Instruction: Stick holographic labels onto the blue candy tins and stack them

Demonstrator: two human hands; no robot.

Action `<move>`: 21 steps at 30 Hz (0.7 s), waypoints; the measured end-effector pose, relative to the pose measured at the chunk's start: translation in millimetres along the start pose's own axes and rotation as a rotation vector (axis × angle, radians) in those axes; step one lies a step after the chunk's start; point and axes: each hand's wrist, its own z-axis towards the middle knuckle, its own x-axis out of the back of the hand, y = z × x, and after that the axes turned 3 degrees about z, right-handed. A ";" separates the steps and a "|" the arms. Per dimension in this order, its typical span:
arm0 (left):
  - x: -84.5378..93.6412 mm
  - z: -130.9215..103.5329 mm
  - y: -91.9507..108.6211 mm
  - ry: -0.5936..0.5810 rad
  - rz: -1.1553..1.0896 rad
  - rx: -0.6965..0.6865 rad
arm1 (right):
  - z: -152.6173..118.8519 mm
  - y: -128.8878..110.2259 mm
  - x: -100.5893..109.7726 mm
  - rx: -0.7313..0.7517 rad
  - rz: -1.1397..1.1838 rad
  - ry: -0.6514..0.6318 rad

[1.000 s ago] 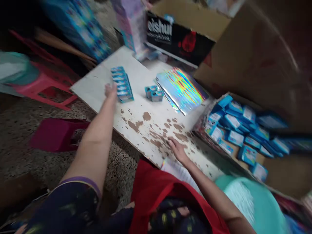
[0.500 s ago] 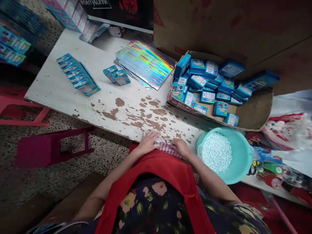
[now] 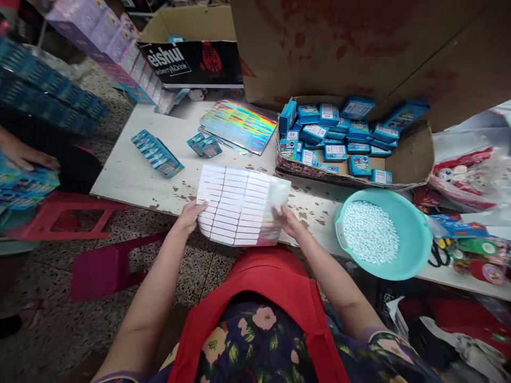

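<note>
A sheet of white rectangular labels (image 3: 235, 207), set in columns and rows, is held up over the table's front edge. My left hand (image 3: 189, 217) pinches its left edge, thumb on top. At the other end, my right hand (image 3: 291, 221) grips the right edge, where the sheet looks glossy and blurred. Beyond it on the table lie a row of small blue candy boxes (image 3: 157, 153) and a pair of the same boxes (image 3: 205, 145). Shiny holographic sheets (image 3: 241, 125) are stacked behind.
An open cardboard box (image 3: 419, 159) full of blue candy boxes stands at the back right. In front of it is a turquoise basin (image 3: 415, 244) with white candies. A co-worker's hand (image 3: 30, 154) rests on blue boxes at the left, near red (image 3: 107, 218) and magenta stools (image 3: 96, 271).
The label sheet, mostly hidden at my waist before, is now raised and spread flat over the table edge. My hands have moved apart. A co-worker's hand has come into view at left.
</note>
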 end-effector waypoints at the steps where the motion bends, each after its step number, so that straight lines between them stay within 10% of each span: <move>1: 9.7 -1.0 -14.2 0.047 -0.001 0.022 | 1.7 10.8 -15.8 -0.048 0.098 -0.054; 10: 57.9 -39.8 -100.9 0.290 0.008 0.017 | -6.5 55.7 -49.2 -0.165 0.040 0.033; 17: 48.9 -43.8 -83.7 0.332 -0.295 -0.086 | -21.6 21.9 -45.1 -0.054 0.062 0.072; 21: 35.4 -10.1 -37.4 0.291 -0.311 -0.175 | -15.9 -12.9 -37.9 0.032 0.144 0.002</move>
